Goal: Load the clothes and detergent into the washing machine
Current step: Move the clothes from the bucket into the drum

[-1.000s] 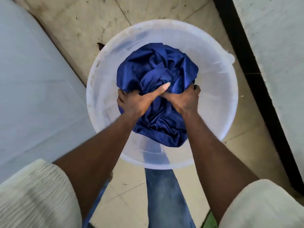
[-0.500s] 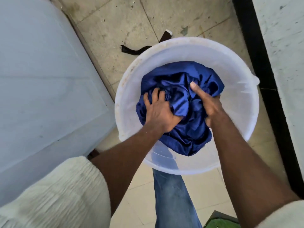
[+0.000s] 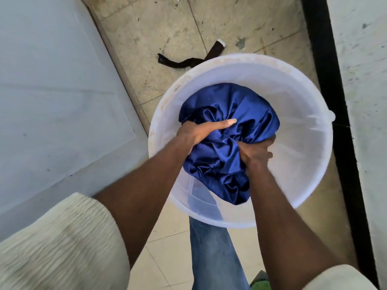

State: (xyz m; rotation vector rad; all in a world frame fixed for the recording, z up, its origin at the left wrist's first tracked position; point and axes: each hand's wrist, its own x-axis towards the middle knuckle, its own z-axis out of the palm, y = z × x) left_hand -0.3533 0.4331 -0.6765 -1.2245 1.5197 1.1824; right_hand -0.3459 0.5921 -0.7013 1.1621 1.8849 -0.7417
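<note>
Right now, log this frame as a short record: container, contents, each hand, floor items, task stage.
container: white plastic bucket, standing on the tiled floor
contents: one bundled blue satin cloth, inside the bucket
left hand: gripping the cloth's left side, one finger stretched across it
right hand: closed on the cloth's right side, fingers buried in folds
floor items: dark strap lying behind the bucket, partly hidden by its rim
white surface: at the left, beside the bucket
task stage: cloth not yet out of the bucket

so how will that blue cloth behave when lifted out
The blue cloth is probably floppy: it is bunched in folds in the bucket. Its sheen suggests it may be slippery. Both the left hand and the right hand grip it, so ends will likely dangle.
</note>
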